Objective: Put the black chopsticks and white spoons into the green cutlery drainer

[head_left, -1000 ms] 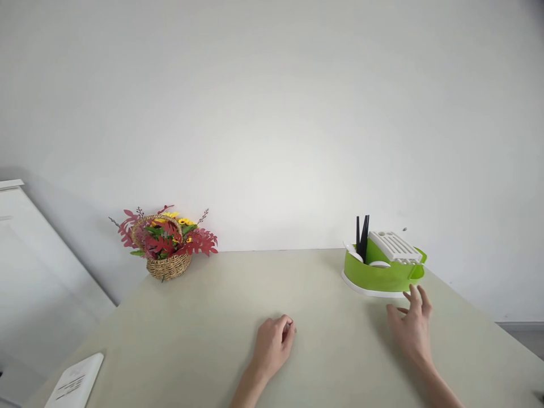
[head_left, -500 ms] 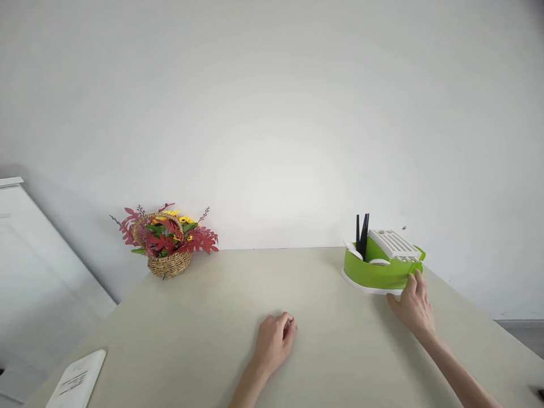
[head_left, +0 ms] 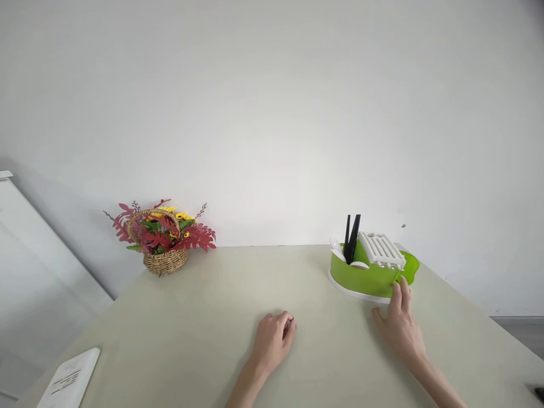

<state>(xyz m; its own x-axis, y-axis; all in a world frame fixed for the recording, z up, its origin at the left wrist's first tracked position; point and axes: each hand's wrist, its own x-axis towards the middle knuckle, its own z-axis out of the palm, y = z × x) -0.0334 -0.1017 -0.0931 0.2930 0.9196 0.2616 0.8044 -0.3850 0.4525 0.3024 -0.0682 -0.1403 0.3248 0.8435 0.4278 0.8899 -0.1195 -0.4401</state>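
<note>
A green and white cutlery holder [head_left: 361,281] stands on the table at the right, a white slotted rack [head_left: 381,250] on top. Black chopsticks [head_left: 352,241] rise from its left part, beside several white spoons [head_left: 338,253]. My right hand [head_left: 399,326] has its fingertips hooked on the near right edge of the holder, the thumb lower and apart by the white base. My left hand [head_left: 272,340] rests on the table in a loose fist, nothing visible in it.
A wicker basket [head_left: 166,263] of artificial red and yellow flowers stands at the back left by the wall. A white flat slotted object [head_left: 70,377] lies at the table's left edge. A white cabinet [head_left: 38,272] is at far left; a dark object [head_left: 539,392] lies at the right edge.
The cutlery holder has shifted left and slightly towards me and has turned, with my right hand moving along with it. My left hand has stayed in place.
</note>
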